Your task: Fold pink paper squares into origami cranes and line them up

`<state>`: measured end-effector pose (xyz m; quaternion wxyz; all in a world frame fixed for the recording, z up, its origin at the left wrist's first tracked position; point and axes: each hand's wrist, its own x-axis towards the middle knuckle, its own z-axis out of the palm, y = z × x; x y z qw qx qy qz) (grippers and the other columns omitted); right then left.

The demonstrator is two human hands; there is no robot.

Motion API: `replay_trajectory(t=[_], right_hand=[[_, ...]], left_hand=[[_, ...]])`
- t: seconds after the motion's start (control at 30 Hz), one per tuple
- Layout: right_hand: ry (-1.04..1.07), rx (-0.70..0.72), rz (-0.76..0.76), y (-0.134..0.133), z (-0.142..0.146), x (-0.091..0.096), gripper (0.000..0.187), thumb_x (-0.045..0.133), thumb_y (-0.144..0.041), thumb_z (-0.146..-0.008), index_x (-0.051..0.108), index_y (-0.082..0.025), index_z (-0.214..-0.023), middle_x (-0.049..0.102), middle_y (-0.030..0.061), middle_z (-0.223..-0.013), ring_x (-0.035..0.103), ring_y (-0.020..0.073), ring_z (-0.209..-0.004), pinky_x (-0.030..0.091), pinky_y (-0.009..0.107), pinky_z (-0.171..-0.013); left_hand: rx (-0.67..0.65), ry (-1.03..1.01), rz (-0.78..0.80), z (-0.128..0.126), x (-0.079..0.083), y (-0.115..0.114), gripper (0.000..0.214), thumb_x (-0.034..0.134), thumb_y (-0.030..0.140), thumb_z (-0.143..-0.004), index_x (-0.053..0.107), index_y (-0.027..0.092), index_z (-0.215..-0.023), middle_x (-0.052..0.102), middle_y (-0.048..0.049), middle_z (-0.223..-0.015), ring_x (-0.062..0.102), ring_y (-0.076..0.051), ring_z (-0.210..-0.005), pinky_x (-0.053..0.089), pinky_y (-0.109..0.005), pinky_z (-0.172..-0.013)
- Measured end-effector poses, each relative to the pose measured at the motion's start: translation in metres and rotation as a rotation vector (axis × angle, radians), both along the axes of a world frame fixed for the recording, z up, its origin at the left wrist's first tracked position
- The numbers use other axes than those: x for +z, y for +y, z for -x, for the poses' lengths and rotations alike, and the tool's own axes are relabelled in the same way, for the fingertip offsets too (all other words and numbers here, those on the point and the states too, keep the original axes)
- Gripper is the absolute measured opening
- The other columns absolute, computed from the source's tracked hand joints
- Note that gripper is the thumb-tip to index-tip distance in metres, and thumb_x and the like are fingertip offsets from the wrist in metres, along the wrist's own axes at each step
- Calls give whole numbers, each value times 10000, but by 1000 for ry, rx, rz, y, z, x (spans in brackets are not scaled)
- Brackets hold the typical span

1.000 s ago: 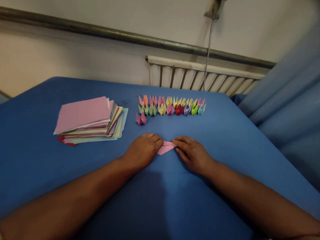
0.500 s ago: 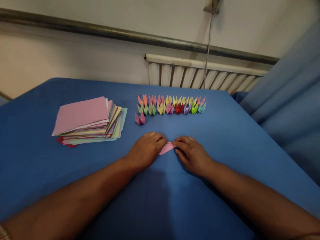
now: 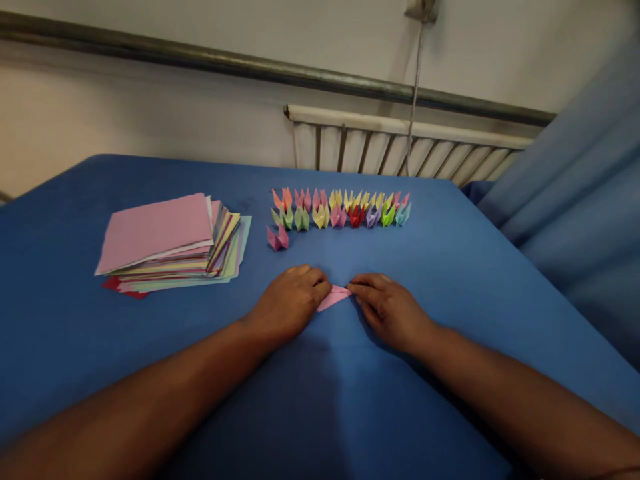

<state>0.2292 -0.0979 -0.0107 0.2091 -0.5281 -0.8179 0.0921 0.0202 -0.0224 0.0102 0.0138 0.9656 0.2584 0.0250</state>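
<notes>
A small folded pink paper (image 3: 334, 297) lies flat on the blue table (image 3: 320, 400) between my two hands. My left hand (image 3: 290, 303) rests with curled fingers pressing on the paper's left end. My right hand (image 3: 387, 308) has its fingertips pressed on the paper's right end. Beyond the hands stands a double row of several folded paper pieces (image 3: 340, 208) in many colours, with one purple-pink piece (image 3: 277, 238) set apart at its left front.
A fanned stack of coloured paper sheets (image 3: 170, 243), pink on top, lies at the left. A white radiator (image 3: 400, 147) and a metal rail run along the wall behind. Blue cloth (image 3: 575, 193) hangs at the right.
My left hand has crept a little to the right over the pink paper, so less of it shows. The view has shifted slightly.
</notes>
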Motion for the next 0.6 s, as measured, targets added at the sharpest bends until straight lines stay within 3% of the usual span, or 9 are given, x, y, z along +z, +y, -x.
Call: replay_trajectory(t=[0.37, 0.6], right_hand=[[-409, 22, 16, -7, 5, 8, 381, 433, -142, -921, 528, -111, -1289, 588, 141, -1224, 546, 256, -1042, 470, 395, -891], [-450, -19, 6, -9, 8, 10, 369, 390, -148, -944, 540, -91, -1277, 564, 142, -1274, 536, 263, -1067, 468, 403, -907]], left_hand=[[16, 22, 27, 0, 0, 0, 240, 401, 203, -935, 640, 178, -931, 606, -41, -956, 482, -186, -822, 354, -329, -747], [29, 42, 27, 1, 1, -1, 240, 396, 211, -944, 632, 183, -982, 602, -43, -988, 484, -194, -852, 360, -324, -750]])
